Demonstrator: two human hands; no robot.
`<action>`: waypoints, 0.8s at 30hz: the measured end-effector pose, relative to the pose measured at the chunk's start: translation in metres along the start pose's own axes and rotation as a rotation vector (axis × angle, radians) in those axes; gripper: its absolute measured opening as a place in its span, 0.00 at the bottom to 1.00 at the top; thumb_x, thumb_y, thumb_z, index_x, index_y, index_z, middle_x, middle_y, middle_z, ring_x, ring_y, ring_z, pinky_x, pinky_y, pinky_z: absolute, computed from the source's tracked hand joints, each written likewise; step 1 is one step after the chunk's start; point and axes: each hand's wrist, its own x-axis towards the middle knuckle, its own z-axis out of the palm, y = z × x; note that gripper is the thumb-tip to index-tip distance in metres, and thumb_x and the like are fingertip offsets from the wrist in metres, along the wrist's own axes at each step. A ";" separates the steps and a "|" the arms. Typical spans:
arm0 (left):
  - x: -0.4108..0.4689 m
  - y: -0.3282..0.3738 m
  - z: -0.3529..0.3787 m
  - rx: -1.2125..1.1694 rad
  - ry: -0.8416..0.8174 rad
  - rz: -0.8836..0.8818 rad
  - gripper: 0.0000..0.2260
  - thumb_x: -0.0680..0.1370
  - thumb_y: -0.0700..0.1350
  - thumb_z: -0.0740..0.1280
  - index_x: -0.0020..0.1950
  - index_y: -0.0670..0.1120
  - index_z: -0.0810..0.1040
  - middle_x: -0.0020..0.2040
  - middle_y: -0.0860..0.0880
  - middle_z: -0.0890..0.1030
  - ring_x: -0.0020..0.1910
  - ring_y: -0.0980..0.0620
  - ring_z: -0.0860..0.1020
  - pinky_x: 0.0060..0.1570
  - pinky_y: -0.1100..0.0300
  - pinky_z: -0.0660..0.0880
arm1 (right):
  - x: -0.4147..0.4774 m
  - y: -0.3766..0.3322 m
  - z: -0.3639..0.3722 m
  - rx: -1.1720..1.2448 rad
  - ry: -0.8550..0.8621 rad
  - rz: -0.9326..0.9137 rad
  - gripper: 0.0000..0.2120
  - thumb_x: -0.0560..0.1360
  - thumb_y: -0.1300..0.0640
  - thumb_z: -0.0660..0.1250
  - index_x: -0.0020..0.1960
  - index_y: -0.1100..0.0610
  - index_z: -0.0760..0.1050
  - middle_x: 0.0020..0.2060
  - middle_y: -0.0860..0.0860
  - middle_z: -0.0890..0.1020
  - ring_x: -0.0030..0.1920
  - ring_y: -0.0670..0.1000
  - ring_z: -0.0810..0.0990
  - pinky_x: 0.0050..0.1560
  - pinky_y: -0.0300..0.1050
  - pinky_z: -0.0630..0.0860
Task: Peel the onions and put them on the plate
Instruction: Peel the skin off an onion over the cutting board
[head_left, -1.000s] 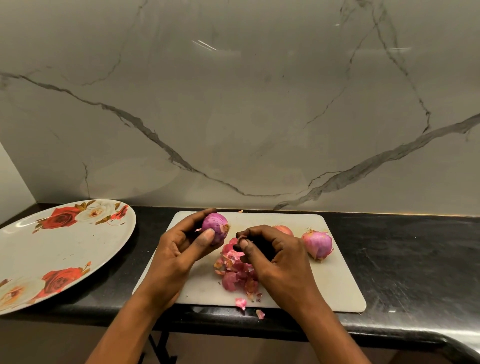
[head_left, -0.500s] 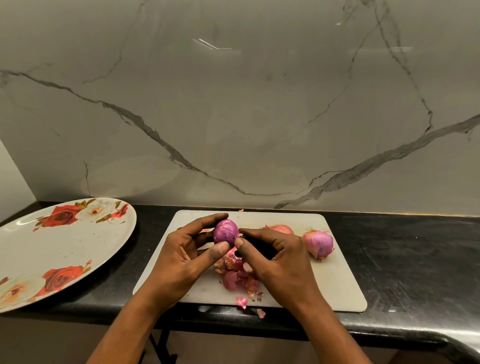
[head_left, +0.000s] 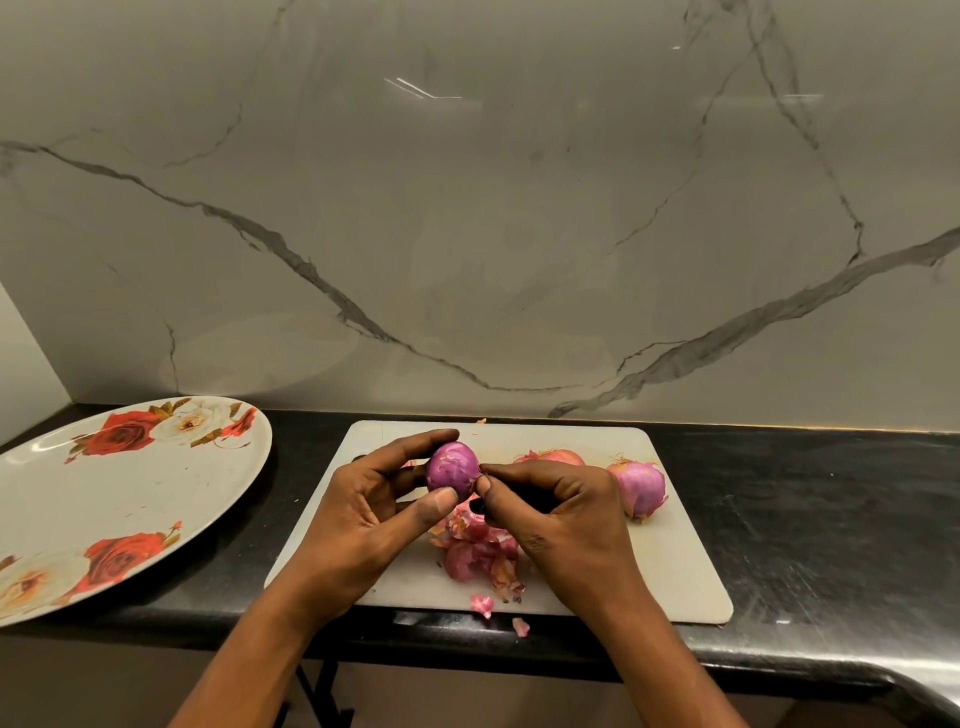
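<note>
My left hand (head_left: 363, 512) holds a small purple onion (head_left: 451, 466) between thumb and fingers above the white cutting board (head_left: 670, 566). My right hand (head_left: 563, 512) pinches at the onion's right side with thumb and forefinger; a dark object shows under its curled fingers, too hidden to name. Two unpeeled onions lie on the board: one (head_left: 640, 487) to the right of my right hand, another (head_left: 550, 457) partly hidden behind it. A pile of pink onion skins (head_left: 480, 558) lies on the board below my hands. The large rose-patterned plate (head_left: 98, 499) sits at the left, with no onions on it.
The board and plate rest on a black counter (head_left: 810, 519) against a marbled wall. Two skin scraps (head_left: 520, 626) lie at the counter's front edge. Bare counter stretches to the right of the board.
My left hand turned the onion and carried it rightward. My right hand rose from the skin pile and now pinches the onion's side.
</note>
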 end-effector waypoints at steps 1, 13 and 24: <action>0.000 0.000 0.000 0.002 -0.001 -0.002 0.25 0.77 0.40 0.76 0.73 0.47 0.77 0.68 0.50 0.82 0.68 0.46 0.81 0.62 0.55 0.81 | 0.000 -0.001 0.000 0.007 -0.001 0.000 0.07 0.77 0.56 0.76 0.55 0.50 0.88 0.44 0.41 0.89 0.45 0.44 0.89 0.47 0.43 0.86; 0.000 0.001 0.001 0.015 -0.003 -0.007 0.26 0.75 0.39 0.74 0.73 0.48 0.77 0.67 0.53 0.83 0.68 0.49 0.81 0.61 0.58 0.81 | 0.000 -0.001 -0.001 -0.006 0.010 0.002 0.07 0.77 0.59 0.76 0.54 0.50 0.88 0.44 0.41 0.89 0.45 0.44 0.88 0.47 0.41 0.86; 0.001 0.001 0.001 -0.004 -0.004 -0.007 0.25 0.75 0.38 0.74 0.73 0.46 0.77 0.67 0.50 0.83 0.67 0.47 0.82 0.61 0.56 0.82 | -0.001 0.000 0.000 -0.084 0.020 -0.044 0.07 0.77 0.59 0.77 0.54 0.53 0.89 0.43 0.42 0.89 0.45 0.43 0.88 0.46 0.38 0.84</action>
